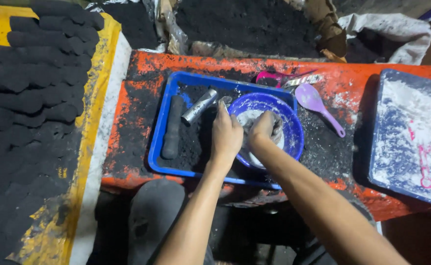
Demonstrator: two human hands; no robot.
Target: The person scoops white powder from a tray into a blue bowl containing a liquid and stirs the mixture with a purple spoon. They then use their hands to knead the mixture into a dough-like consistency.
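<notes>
A: Item one, centre of frame?

B: Round blue plastic bowl [290,128], holding pale grey-white paste, standing in the right end of a shallow blue rectangular plastic tray [160,131] dusted with black powder.

A: Hands?

B: Left hand [226,135] rests on the bowl's left rim, fingers curled loosely over the edge, one fingertip raised; whether it grips the rim, I cannot tell. Right hand [263,128] is inside the bowl, fingers bent and closed into the paste, which coats them and lies under and around the fingertips.

A: Other tray contents?

B: Black cylindrical briquette [172,127], left part; short grey metal tube [199,106], tilted, just left of the left hand.

A: Surroundings?

B: Orange painted bench [353,81], sooty. Lilac plastic spoon [317,105], right of the bowl. Dark tray smeared with white powder [411,142], far right. Rows of black briquettes [34,73] on a yellow board, upper left.
</notes>
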